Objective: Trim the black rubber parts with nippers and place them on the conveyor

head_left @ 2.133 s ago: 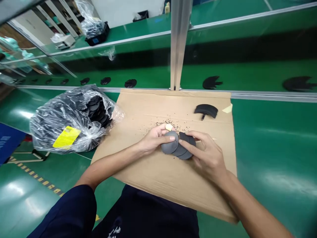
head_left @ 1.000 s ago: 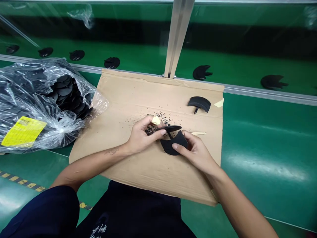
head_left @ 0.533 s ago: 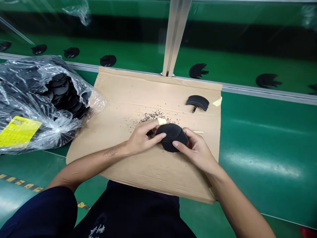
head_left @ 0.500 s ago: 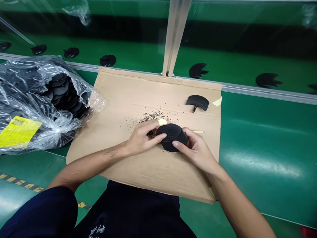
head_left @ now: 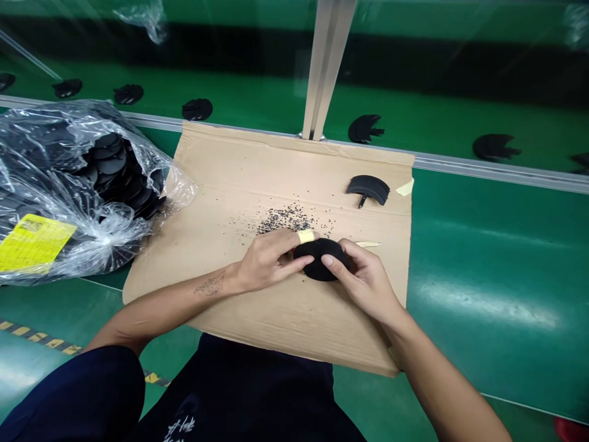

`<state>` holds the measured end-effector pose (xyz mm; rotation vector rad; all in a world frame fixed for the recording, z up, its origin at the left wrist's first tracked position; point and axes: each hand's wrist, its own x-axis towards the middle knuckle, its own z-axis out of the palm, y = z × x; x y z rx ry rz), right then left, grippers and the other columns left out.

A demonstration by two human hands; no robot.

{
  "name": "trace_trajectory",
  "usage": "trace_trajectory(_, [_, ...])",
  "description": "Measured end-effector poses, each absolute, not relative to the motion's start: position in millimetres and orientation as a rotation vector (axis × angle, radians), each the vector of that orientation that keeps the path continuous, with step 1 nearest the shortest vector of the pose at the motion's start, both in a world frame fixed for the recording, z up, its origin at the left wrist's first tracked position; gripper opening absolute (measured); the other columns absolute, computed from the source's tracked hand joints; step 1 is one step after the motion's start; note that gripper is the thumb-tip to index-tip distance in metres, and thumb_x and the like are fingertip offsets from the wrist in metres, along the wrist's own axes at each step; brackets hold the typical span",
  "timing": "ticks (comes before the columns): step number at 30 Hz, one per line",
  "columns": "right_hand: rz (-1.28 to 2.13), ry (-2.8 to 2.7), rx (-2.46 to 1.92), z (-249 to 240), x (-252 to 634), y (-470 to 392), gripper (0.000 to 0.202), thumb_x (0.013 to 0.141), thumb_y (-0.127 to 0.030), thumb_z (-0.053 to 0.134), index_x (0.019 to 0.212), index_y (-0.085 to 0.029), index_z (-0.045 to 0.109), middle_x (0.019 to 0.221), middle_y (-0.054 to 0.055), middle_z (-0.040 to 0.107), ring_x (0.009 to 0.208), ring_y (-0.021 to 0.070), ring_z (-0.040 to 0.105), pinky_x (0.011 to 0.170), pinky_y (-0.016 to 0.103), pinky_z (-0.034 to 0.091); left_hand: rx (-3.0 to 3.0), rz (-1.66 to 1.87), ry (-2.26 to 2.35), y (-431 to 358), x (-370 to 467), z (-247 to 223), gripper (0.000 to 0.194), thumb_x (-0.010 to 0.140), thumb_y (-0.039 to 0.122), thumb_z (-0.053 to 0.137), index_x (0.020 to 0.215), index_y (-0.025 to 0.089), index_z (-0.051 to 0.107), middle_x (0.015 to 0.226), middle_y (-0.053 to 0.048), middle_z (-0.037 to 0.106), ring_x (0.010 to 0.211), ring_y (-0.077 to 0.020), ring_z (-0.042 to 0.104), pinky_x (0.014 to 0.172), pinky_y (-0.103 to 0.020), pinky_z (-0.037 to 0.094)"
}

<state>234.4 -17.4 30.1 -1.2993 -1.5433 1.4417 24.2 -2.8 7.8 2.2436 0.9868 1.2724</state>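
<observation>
Left hand (head_left: 267,259) and right hand (head_left: 370,280) pinch a black part (head_left: 318,270) (clear bag (head_left: 109,232) holds discs (head_left: 113,166)).

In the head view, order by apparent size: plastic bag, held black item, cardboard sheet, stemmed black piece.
Cardboard sheet
Plastic bag, cut off by the frame
Held black item, partly covered
Stemmed black piece

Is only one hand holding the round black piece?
No, the left hand and the right hand both grip the round black piece.

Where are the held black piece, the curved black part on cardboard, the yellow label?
held black piece (head_left: 321,248), head view: its visible face
curved black part (head_left: 368,188), head view: its arched body
yellow label (head_left: 35,247), head view: its face
</observation>
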Motion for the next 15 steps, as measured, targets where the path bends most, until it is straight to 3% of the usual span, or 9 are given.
trace_trajectory(2, [1.341,-1.635,-1.278,32.0,234.6,-19.0,0.037,0.094,-0.054,0.064,0.078,-0.022,0.060,0.068,-0.001,0.054,0.063,0.0137,0.048,0.058,0.028,0.041,2.179,1.268,0.991,-2.7,23.8,8.2,0.042,0.093,0.034,0.070,0.132,0.019,0.063,0.082,-0.001,0.069,0.071,-0.0116,0.063,0.068,-0.025,0.058])
trace_trajectory(5, [1.187,-1.803,-1.176,33.9,235.0,-20.3,0.019,0.098,-0.041,0.062,0.099,-0.023,0.071,0.091,0.004,0.073,0.083,0.0200,0.067,0.076,0.034,0.053,2.055,1.250,0.913,-1.1,22.4,10.3,0.040,0.094,0.038,0.070,0.129,0.020,0.066,0.095,-0.005,0.071,0.084,-0.0140,0.067,0.075,-0.028,0.060])
trace_trajectory(8, [1.028,-1.912,-1.038,31.8,235.7,-19.7,0.014,0.097,-0.030,0.063,0.104,-0.024,0.073,0.113,0.008,0.075,0.102,0.0238,0.071,0.089,0.039,0.058,2.045,1.279,0.811,0.8,20.5,12.6,0.029,0.092,0.036,0.072,0.117,0.022,0.072,0.098,-0.006,0.073,0.089,-0.0144,0.069,0.077,-0.028,0.060])
trace_trajectory(15, [0.707,-2.045,-0.888,18.7,240.3,-19.0,0.019,0.094,-0.017,0.064,0.110,-0.022,0.074,0.113,0.012,0.074,0.098,0.0221,0.074,0.078,0.034,0.064,2.058,1.284,0.703,1.6,19.0,16.1,0.032,0.093,0.036,0.072,0.120,0.019,0.072,0.103,-0.008,0.075,0.093,-0.0152,0.071,0.080,-0.028,0.060])
